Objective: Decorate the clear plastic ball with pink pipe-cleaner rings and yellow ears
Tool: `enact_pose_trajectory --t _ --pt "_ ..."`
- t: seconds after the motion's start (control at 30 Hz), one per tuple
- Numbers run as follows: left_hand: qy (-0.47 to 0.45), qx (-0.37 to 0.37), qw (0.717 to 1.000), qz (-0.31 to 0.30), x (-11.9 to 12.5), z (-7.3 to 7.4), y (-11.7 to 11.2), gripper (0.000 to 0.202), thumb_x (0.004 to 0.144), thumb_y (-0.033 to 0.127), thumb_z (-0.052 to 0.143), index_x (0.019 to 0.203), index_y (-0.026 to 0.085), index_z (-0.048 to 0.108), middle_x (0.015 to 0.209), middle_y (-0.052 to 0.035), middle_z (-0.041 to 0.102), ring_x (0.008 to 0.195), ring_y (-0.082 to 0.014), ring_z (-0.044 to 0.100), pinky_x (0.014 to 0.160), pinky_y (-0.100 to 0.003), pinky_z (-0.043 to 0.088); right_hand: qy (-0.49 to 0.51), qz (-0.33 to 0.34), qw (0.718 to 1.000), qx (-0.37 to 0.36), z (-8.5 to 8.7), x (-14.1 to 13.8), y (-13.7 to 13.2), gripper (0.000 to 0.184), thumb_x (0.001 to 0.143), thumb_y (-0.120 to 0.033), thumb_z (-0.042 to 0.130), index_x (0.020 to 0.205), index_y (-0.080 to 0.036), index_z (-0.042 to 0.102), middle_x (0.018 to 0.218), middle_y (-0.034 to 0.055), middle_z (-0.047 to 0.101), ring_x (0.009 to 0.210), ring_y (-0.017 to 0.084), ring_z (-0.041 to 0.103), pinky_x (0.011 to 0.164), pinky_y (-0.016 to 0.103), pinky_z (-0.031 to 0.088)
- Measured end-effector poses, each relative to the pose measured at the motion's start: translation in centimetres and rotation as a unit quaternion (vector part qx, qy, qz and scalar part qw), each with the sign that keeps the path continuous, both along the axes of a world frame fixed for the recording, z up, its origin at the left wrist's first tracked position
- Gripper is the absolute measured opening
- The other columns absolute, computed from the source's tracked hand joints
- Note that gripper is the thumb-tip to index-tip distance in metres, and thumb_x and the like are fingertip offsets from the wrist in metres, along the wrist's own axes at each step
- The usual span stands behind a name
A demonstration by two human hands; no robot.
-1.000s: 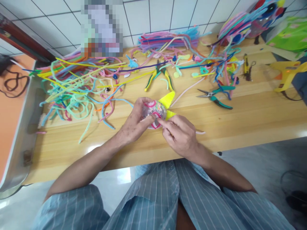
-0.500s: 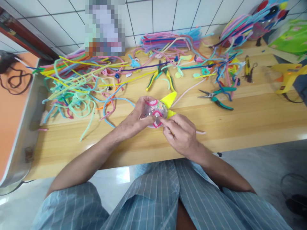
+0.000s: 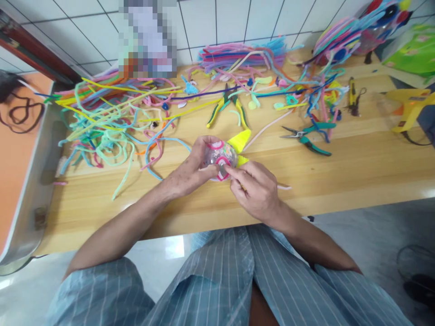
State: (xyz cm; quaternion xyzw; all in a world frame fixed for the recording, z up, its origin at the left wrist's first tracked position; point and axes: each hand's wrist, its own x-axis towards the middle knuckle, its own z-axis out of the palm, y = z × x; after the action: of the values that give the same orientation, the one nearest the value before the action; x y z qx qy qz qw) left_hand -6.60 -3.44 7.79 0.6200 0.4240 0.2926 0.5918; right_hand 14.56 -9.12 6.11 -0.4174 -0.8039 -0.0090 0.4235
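A clear round plastic ornament (image 3: 212,157) with pink-rimmed circles and yellow fin-like pieces (image 3: 240,141) sits above the front of the wooden table. My left hand (image 3: 198,165) is wrapped round its left side, thumb across the near face. On that face, inside a pink ring, is a small grey disc (image 3: 223,168). The fingertips of my right hand (image 3: 254,183) are pinched together at this disc; whether they grip it or only press on it I cannot tell. A pale pink pipe cleaner (image 3: 283,187) sticks out beyond my right hand.
Yellow-handled pliers (image 3: 244,118) lie behind the ornament, and green-handled pliers (image 3: 311,145) to its right. Tangled pipe cleaners (image 3: 112,140) cover the left side. A bundle of pipe cleaners (image 3: 234,59) rests by the tiled wall. A yellow glue gun (image 3: 408,108) stands far right.
Almost nothing differs. My left thumb and right fingertips have shifted very slightly left on the ornament's near face; the view has moved a little.
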Motion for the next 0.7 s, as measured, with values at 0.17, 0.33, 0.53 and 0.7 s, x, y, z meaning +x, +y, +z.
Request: enact_pose_trajectory --t 0.17,0.33,0.53,0.7 --pt "0.001 0.002 1.000 0.000 0.07 0.28 0.11 0.058 0.084 0.031 0.075 0.133 0.025 0.046 0.122 -0.0037 0.061 0.101 -0.0180 0.062 0.087 -0.032 0.052 0.000 -0.010 1.000 0.005 -0.05 0.09 -0.15 0.032 0.098 -0.003 0.060 0.116 -0.021 0.079 0.082 0.0019 0.070 0.076 0.018 0.064 0.072 0.032 0.053" --pt "0.008 0.005 1.000 0.000 0.06 0.26 0.15 0.058 0.086 0.032 0.075 0.135 0.025 0.045 0.124 -0.0043 0.061 0.104 -0.0184 0.063 0.087 -0.032 0.053 0.001 -0.010 1.000 0.009 -0.31 0.15 -0.21 0.028 0.097 -0.003 0.060 0.113 -0.018 0.079 0.082 0.0030 0.071 0.075 0.018 0.064 0.072 0.033 0.053" --pt "0.003 0.014 1.000 0.002 -0.15 -0.48 0.12 0.057 0.087 0.033 0.075 0.136 0.025 0.046 0.123 -0.0039 0.062 0.103 -0.0186 0.062 0.088 -0.032 0.054 -0.002 -0.012 1.000 0.010 -0.31 0.15 -0.10 0.029 0.098 -0.004 0.060 0.113 -0.019 0.079 0.082 0.0031 0.071 0.076 0.018 0.065 0.072 0.033 0.055" --pt "0.004 0.028 1.000 -0.007 -0.27 -0.63 0.09 0.055 0.089 0.031 0.072 0.137 0.026 0.046 0.125 -0.0040 0.061 0.105 -0.0193 0.062 0.089 -0.032 0.054 -0.002 -0.014 1.000 0.010 -0.39 0.23 -0.10 0.031 0.098 -0.004 0.060 0.116 -0.020 0.079 0.083 0.0027 0.071 0.077 0.018 0.066 0.073 0.033 0.055"
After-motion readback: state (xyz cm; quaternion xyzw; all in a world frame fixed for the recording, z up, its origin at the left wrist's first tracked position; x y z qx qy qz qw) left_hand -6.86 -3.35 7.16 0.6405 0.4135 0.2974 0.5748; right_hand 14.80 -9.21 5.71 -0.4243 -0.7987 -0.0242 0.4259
